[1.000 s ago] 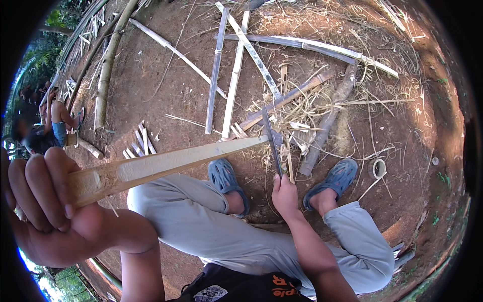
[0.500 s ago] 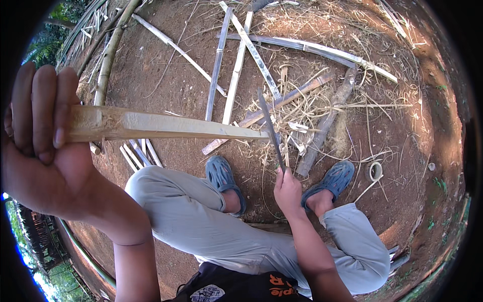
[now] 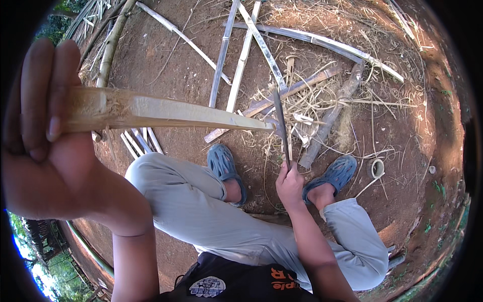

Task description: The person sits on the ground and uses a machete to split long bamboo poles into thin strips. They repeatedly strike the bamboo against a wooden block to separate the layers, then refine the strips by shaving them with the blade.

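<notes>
Over brown soil, at far left, the person's left hand wraps its fingers around the thick end of a bamboo strip. The strip stretches rightward, its thin end at the blade of an upright knife. Below, the right hand clamps its fingers on the handle (mostly hidden), between two blue clogs. Beyond lie shavings and a log.

Bamboo piece left of knife; log beyond right shoe; ring right of shoe
</notes>
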Motion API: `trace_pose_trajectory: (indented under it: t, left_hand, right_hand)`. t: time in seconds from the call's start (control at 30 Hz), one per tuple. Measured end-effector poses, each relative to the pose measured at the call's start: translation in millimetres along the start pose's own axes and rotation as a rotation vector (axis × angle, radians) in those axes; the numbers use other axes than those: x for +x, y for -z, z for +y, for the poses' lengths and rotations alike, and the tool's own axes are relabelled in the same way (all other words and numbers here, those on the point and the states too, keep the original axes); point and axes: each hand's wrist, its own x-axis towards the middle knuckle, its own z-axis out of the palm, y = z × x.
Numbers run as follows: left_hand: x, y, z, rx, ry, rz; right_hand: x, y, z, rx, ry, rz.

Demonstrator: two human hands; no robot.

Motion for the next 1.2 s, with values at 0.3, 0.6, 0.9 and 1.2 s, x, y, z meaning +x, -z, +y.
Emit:
trace_pose_trajectory:
  t: [0.3, 0.6, 0.9, 1.2]
  left_hand:
    - [-5, -1, -1, 0.016, -0.058, 0.011]
    - [3, 19, 9, 0.015, 0.031, 0.058]
    - [1, 20, 2, 0.066, -0.044, 0.193]
    - [3, 16, -5, 0.113, -0.165, 0.137]
  right_hand:
    - [13, -23, 30, -0.175, -0.2, -0.216]
    - [-14, -39, 50, -0.27, -0.232, -0.243]
    - [-7, -26, 39, -0.234, -0.177, -0.229]
    - [-6, -18, 11, -0.059, -0.106, -0.167]
